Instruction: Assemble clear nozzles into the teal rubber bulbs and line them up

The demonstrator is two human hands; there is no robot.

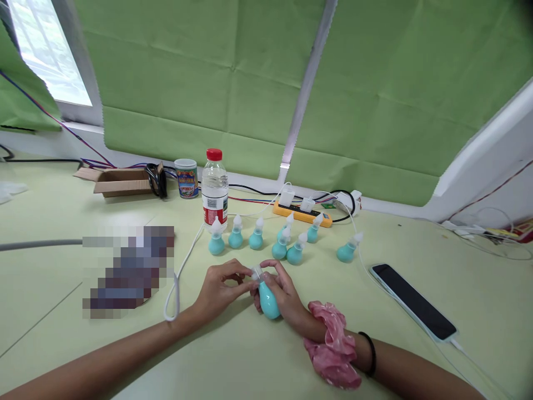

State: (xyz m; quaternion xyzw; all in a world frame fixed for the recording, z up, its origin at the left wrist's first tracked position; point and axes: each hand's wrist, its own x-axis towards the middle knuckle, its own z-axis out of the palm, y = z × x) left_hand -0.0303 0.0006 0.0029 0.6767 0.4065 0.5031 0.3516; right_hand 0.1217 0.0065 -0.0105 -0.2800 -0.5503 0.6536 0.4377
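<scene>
A teal bulb nasal aspirator (270, 303) is held tilted above the table, its clear end pointing up and to the left. My right hand (286, 293) is closed around the neck and upper bulb. At the clear plastic end (257, 273), the thumb and fingers of my left hand (225, 284) pinch the piece, partly covering it. Several similar aspirators stand beyond my hands, among them one at the left (216, 244) and a tilted one at the right (346, 253); each has a teal bulb and a translucent tip.
A water bottle (215, 194), a can (186, 179) and an open cardboard box (125, 183) stand toward the back. Behind the aspirators lies a yellow power strip (302, 214) with cables. A phone (412, 300) lies right; a pixelated object (131, 275) lies left.
</scene>
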